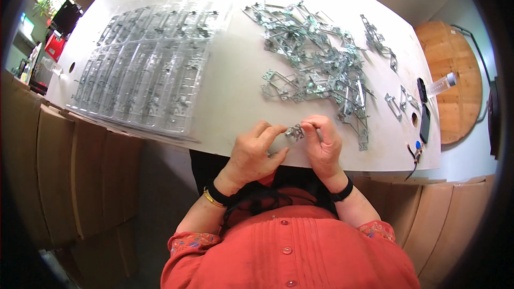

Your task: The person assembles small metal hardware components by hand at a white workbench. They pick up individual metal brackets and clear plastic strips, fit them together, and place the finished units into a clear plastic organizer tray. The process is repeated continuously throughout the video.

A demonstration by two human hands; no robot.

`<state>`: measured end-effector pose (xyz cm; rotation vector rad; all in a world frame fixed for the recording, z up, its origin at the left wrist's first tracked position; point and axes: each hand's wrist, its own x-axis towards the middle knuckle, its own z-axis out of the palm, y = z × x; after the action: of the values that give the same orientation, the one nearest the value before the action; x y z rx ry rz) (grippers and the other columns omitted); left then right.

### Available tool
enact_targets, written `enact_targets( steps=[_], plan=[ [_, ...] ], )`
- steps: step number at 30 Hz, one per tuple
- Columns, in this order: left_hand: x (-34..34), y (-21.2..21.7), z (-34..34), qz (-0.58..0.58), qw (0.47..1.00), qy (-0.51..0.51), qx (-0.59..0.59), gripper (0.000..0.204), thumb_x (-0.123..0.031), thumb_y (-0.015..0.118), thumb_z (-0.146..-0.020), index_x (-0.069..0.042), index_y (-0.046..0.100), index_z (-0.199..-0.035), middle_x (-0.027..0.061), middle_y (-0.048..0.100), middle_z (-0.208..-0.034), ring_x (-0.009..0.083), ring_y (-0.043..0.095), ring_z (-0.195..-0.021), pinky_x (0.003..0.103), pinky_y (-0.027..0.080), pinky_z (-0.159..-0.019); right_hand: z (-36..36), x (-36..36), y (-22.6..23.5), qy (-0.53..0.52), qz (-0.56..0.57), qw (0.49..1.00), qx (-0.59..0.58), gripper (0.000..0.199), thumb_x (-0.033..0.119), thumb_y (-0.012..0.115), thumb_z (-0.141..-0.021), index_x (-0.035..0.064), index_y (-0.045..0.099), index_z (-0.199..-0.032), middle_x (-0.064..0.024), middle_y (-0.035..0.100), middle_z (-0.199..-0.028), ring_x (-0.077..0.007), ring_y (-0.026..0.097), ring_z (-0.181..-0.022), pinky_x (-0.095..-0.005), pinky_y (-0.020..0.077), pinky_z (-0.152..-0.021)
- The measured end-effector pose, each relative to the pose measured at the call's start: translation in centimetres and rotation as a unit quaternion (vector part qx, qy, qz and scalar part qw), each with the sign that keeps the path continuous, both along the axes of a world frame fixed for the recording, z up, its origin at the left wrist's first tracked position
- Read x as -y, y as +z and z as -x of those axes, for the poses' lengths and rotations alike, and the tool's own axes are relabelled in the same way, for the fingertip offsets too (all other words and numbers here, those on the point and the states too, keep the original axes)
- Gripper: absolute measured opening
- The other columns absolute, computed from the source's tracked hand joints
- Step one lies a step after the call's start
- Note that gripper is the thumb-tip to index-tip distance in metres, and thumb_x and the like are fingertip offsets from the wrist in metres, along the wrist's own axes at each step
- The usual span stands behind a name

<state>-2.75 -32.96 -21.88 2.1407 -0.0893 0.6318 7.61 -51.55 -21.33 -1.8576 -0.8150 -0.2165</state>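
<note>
Now both hands pinch small metal bracket [294, 132]: left hand [256, 152] at 9 o'clock, right hand [323, 143] at 3. Best keep fingertip grip firm, part level; bracket pile [316, 64] at 12.

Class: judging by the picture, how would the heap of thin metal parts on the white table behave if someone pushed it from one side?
The heap of metal parts looks interlocked, so it would probably drag along in clumps. The pieces seem thin and flat, likely light, and unlikely to roll. On the smooth white table they may slide easily.
</note>
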Motion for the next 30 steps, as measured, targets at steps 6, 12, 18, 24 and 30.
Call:
enact_targets(
  steps=[6,12,18,24,30],
  plan=[
    [0.2,0.2,0.1,-0.02,1.0,0.005,0.011,0.046,-0.013,0.089,-0.084,-0.006,0.073,-0.126,0.0137,0.069,-0.099,0.0319,0.071,-0.079,0.04,0.059,-0.069,0.5,0.2,0.1,-0.005,0.002,0.998,-0.067,0.014,0.017,0.066,-0.115,0.0026,0.066,-0.115,-0.0106,0.078,-0.107,-0.0177,0.072,-0.092,-0.0311,0.0574,-0.085],
    [0.7,0.7,0.2,-0.078,0.996,0.022,0.03,0.048,-0.019,0.089,-0.084,-0.004,0.072,-0.127,0.0137,0.07,-0.099,0.0349,0.07,-0.087,0.045,0.059,-0.077,0.3,0.6,-0.5,-0.003,-0.006,0.995,-0.098,0.016,0.019,0.065,-0.116,0.0032,0.067,-0.114,-0.0092,0.077,-0.105,-0.016,0.069,-0.091,-0.0311,0.0566,-0.084],
    [1.1,1.4,0.1,-0.152,0.987,0.027,0.036,0.052,-0.018,0.088,-0.081,-0.002,0.07,-0.126,0.0121,0.072,-0.099,0.033,0.07,-0.092,0.044,0.057,-0.083,0.3,1.0,-0.6,0.023,-0.059,0.991,-0.119,0.017,0.018,0.063,-0.117,0.0021,0.066,-0.114,-0.007,0.074,-0.107,-0.0124,0.065,-0.089,-0.0279,0.0549,-0.083],
    [1.6,1.9,0.2,-0.191,0.981,0.025,0.019,0.055,-0.019,0.088,-0.08,-0.003,0.068,-0.128,0.0107,0.074,-0.103,0.0307,0.072,-0.095,0.043,0.055,-0.088,0.9,1.7,0.6,0.066,-0.079,0.987,-0.12,0.014,0.014,0.06,-0.118,0.0006,0.064,-0.116,-0.0093,0.073,-0.111,-0.0116,0.067,-0.088,-0.0284,0.0578,-0.082],
    [1.9,2.7,0.3,-0.195,0.98,0.025,0.024,0.052,-0.016,0.086,-0.08,-0.003,0.066,-0.126,0.0104,0.075,-0.101,0.0303,0.073,-0.094,0.042,0.055,-0.087,1.3,2.4,1.6,0.081,-0.087,0.989,-0.09,0.014,0.014,0.059,-0.118,0.0003,0.062,-0.116,-0.0124,0.073,-0.115,-0.0138,0.071,-0.089,-0.0301,0.0605,-0.082]
  ],
)
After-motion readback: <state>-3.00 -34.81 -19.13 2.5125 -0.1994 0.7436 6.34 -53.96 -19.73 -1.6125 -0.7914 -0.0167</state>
